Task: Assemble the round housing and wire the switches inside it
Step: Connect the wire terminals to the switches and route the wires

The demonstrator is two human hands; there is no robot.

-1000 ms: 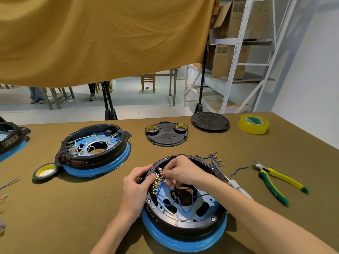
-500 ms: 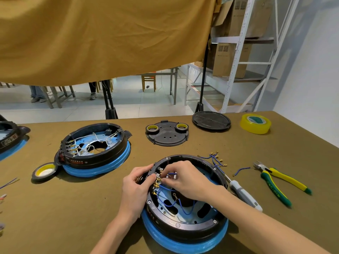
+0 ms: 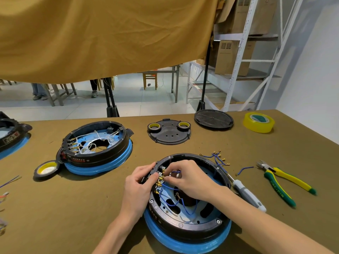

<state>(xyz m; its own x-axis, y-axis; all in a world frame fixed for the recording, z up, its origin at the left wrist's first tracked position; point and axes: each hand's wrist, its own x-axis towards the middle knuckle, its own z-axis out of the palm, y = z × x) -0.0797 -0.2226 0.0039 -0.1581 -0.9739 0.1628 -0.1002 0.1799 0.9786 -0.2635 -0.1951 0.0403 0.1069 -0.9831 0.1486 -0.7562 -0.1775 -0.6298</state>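
A round black housing (image 3: 190, 224) on a blue base lies in front of me, with blue wires (image 3: 185, 208) looped inside it. A row of switches with gold terminals (image 3: 160, 178) sits on its left inner wall. My left hand (image 3: 141, 182) grips the housing's left rim beside the switches, thumb on the rim. My right hand (image 3: 187, 178) reaches into the housing and pinches a blue wire end at the terminals. Spare blue wires with gold lugs (image 3: 219, 158) lie just behind the housing.
A second housing with white wires (image 3: 97, 145) stands at the left, a tape roll (image 3: 46, 168) beside it. A black cover plate (image 3: 169, 132), a round lid (image 3: 213, 119) and yellow tape (image 3: 258, 122) lie at the back. A screwdriver (image 3: 247, 195) and cutters (image 3: 282, 182) lie to the right.
My right hand has slid a little lower and further left along the switch terminals, still with the blue wire. My left hand has kept its hold on the rim.
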